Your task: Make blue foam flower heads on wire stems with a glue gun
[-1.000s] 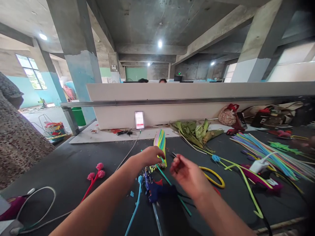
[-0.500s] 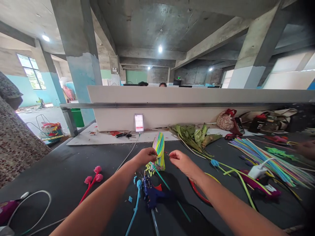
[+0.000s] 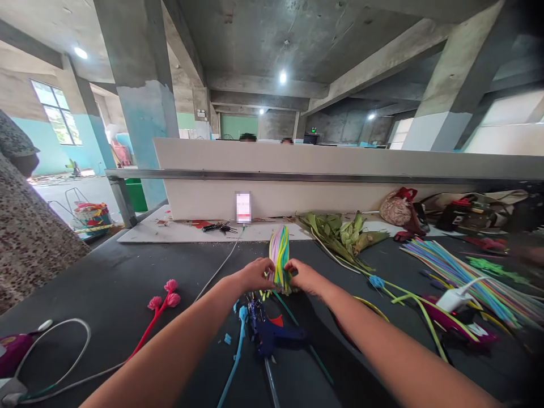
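Note:
A bundle of pastel pipe cleaners (image 3: 280, 249), in yellow, lilac, green and blue, lies in front of me on the dark table. My left hand (image 3: 256, 274) holds its left side with curled fingers. From the right, my right hand (image 3: 304, 276) closes its fingers on the other side of the same bundle; the fingertips are partly hidden. Just nearer to me lies a dark blue glue gun (image 3: 270, 334) with a clear glue stick in it. A light blue stem (image 3: 236, 357) and blue scraps are to its left, while a green stem (image 3: 319, 362) passes beneath it.
Pink flowers on a red stem (image 3: 164, 300) lie left. A phone (image 3: 243, 208) leans against the partition. Dried leaves (image 3: 342, 235), loose pipe cleaners (image 3: 463, 277) and a white charger plug (image 3: 454, 298) are to the right. A person in a patterned garment (image 3: 32, 226) stands left.
My right hand has moved left onto the bundle, closing the gap. The bundle looks turned, with more lilac showing. The view has shifted slightly.

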`<move>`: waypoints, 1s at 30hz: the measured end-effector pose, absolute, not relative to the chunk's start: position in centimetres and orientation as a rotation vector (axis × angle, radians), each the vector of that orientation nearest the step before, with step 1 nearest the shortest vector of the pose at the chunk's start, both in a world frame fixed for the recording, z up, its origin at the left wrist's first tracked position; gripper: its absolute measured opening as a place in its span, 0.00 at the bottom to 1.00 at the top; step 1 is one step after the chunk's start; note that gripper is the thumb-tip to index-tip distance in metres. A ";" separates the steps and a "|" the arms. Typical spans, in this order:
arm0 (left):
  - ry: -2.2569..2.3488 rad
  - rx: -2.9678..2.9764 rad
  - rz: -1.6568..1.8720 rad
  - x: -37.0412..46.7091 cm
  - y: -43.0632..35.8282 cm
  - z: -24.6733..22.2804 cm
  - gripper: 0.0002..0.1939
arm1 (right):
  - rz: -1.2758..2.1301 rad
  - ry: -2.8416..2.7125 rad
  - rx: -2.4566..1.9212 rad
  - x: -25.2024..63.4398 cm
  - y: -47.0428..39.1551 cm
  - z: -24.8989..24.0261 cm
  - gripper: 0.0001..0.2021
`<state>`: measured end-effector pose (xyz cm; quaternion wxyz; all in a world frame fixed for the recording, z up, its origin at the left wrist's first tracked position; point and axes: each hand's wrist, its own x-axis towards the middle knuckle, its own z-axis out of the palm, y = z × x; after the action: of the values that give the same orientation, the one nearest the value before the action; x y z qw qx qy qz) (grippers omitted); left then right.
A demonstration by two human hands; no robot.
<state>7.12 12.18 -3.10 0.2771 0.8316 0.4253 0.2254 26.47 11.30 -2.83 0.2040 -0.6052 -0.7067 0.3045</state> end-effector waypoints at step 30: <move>1.402 2.355 0.252 7.0 11.8 -2.9 0.16 | 0.979 -1.937 -2.023 24.9 12.2 -2.2 0.15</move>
<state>6.99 11.84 -2.86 0.1937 0.8394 0.4997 0.0900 24.94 12.17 -2.16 0.0873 -0.6794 -0.6503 0.3286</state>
